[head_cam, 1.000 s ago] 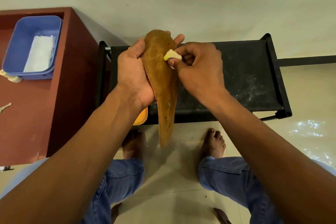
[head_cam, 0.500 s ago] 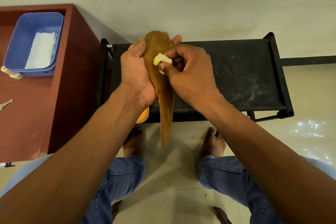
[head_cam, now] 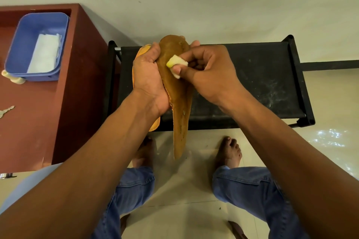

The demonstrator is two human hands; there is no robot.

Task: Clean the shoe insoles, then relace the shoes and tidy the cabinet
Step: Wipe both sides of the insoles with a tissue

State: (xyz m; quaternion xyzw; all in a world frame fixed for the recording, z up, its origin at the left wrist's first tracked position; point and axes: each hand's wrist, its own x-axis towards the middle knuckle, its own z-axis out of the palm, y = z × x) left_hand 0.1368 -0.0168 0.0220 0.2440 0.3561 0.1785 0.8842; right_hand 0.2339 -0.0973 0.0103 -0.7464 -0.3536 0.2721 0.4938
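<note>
Left hand: grips the brown insole by its left edge, held upright over the black rack.
Right hand: pinches a small pale wipe against the insole's upper part.
Orange insole: lies behind the left hand.
Far left: blue tub holding white tissue on the red cabinet.

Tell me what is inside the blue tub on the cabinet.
The blue tub holds a folded white cloth lying along its right side. Whatever lies under the cloth is covered.

Tan-brown insole, pale yellow-white wipe, blue tub, reddish-brown cabinet, black rack.
</note>
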